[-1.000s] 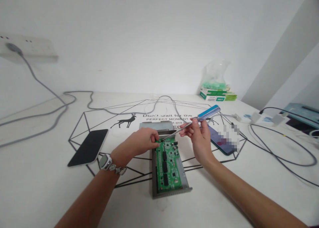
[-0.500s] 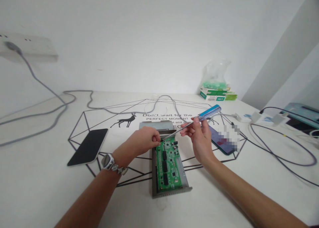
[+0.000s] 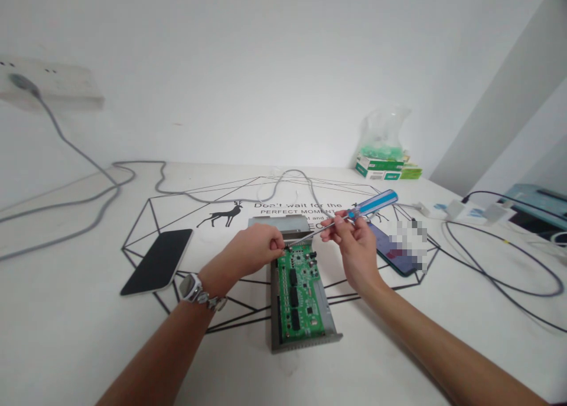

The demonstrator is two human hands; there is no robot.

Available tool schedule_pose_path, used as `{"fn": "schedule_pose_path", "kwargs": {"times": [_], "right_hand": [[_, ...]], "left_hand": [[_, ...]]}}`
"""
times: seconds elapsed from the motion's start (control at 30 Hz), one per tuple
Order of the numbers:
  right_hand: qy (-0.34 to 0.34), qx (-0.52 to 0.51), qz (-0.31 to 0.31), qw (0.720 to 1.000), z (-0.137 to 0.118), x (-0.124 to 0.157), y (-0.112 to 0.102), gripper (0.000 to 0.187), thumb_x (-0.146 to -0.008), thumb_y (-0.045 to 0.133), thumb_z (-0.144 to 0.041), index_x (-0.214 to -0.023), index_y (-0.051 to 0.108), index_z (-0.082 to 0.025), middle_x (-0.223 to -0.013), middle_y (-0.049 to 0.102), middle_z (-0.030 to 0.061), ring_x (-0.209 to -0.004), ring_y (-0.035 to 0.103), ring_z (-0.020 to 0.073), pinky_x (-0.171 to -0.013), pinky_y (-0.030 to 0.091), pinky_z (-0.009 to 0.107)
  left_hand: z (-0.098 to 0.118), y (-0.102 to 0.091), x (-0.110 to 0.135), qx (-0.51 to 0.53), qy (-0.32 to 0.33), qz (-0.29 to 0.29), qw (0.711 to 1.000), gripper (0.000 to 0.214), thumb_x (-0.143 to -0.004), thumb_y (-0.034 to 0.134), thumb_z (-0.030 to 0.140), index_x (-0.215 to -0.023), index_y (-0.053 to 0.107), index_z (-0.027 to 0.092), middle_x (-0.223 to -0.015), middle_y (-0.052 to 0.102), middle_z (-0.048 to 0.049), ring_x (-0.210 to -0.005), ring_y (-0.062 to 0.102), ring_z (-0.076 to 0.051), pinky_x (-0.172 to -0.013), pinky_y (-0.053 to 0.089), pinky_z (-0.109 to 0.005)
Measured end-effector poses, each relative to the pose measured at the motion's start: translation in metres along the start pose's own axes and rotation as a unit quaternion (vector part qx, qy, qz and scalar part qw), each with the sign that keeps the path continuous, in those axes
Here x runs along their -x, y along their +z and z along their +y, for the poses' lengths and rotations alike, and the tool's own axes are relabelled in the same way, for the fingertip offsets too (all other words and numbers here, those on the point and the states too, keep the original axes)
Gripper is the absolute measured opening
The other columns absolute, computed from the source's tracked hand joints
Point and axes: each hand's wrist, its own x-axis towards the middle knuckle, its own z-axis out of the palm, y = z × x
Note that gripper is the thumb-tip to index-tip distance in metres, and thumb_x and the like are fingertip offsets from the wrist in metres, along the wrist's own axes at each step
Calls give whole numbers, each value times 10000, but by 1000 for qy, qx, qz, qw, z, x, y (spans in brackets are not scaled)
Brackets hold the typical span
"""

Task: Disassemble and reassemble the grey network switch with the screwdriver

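A green circuit board lies in a grey metal tray at the middle of the white table. My left hand is closed in a pinch at the board's far left corner; what it pinches is too small to make out. My right hand grips a screwdriver with a clear blue handle. Its metal shaft slants down to the left, and the tip meets the board right by my left fingertips. A watch is on my left wrist.
A dark phone lies left of the board, another phone right of my right hand. A grey metal cover sits behind the tray. Cables loop across the table's back and right side. Green boxes with a plastic bag stand at the back.
The screwdriver handle has shifted slightly to the right and my right fingers have re-gripped it. My left hand and the board stay in place.
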Motion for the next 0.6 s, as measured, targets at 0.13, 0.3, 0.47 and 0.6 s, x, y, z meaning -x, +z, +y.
{"fn": "schedule_pose_path", "kwargs": {"times": [0.13,0.3,0.47,0.6], "right_hand": [[6,0,-15,1000,0,0,-2,244,-869,696,-364,-1004,592,-190,-849,749,41,-628,664,134,-633,549,291],[39,-9,-56,998,6,2,-2,266,-866,704,-364,-1051,648,-181,-935,758,66,-692,670,133,-695,558,304],[52,16,-96,994,8,9,4,272,-893,673,-399,-1060,686,-185,-1056,751,89,-766,687,144,-770,578,331],[30,67,-109,991,3,12,9,280,-906,649,-428,-1041,682,-185,-1036,752,90,-777,702,165,-773,588,348]], "left_hand": [[-2,0,1,-6,6,3,1000,112,-787,647,279,-807,721,197,-800,714,-26,-726,612,-174,-618,385,-276],[-2,0,1,-12,9,7,1000,110,-785,637,263,-801,720,194,-801,712,-28,-724,613,-174,-610,375,-272],[-3,0,1,-15,14,12,1000,98,-781,637,259,-772,712,196,-775,706,-25,-702,604,-173,-593,355,-272],[-5,1,2,-12,13,15,1000,109,-787,631,260,-784,717,192,-787,708,-36,-710,611,-179,-595,362,-276]]}}
